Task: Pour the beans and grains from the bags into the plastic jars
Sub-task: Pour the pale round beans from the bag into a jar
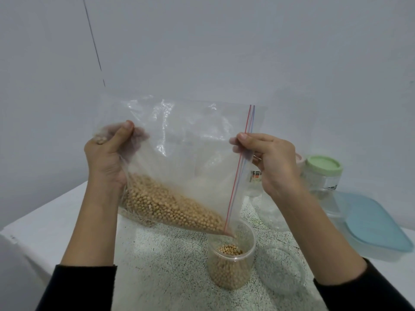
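One clear plastic zip bag [179,153] with a red-and-blue seal strip was there, holding tan round beans [166,205] too many to count. Two bare hands were in view, a left hand [107,158] and a right hand [271,162], and one open clear plastic jar [231,265], partly filled with beans. There were also one clear jar with a pale green lid [323,173], one clear round lid [280,270] lying flat, and one blue-lidded clear rectangular box [370,230].

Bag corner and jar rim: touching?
Cannot tell. In the head view the zip bag's low corner sits just inside the open jar's mouth, overlapping the far rim; neither contact nor gap shows plainly.
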`<action>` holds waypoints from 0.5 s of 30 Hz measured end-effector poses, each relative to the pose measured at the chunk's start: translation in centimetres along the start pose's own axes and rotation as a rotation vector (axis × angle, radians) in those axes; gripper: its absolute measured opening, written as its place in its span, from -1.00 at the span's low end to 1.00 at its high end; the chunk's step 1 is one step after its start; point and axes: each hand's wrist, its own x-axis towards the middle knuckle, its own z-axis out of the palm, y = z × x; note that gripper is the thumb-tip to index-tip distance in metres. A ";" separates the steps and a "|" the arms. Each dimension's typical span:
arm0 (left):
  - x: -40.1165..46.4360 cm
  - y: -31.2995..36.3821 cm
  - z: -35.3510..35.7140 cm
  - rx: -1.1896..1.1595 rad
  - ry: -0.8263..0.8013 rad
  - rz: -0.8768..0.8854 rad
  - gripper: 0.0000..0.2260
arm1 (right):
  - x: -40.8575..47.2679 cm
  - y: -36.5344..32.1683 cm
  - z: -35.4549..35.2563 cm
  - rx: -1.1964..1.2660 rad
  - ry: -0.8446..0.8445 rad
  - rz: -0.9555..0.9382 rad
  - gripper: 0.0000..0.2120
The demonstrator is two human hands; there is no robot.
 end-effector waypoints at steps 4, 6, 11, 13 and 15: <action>0.0 0.2 0.0 -0.019 0.004 -0.006 -0.67 | 0.1 0.0 -0.2 0.000 0.008 -0.020 -0.90; 0.0 0.3 0.2 -0.024 0.001 -0.004 -0.67 | 0.1 0.1 -0.2 0.007 0.012 -0.019 -0.90; 0.0 0.3 0.2 -0.018 0.002 -0.007 -0.66 | 0.2 0.0 -0.3 -0.012 -0.009 -0.022 -0.92; -0.1 0.3 0.2 -0.006 0.000 -0.012 -0.67 | 0.1 0.1 -0.3 -0.012 -0.007 -0.020 -0.93; -0.1 0.3 0.1 -0.006 0.000 -0.014 -0.68 | 0.0 0.1 -0.2 -0.028 -0.024 -0.015 -0.93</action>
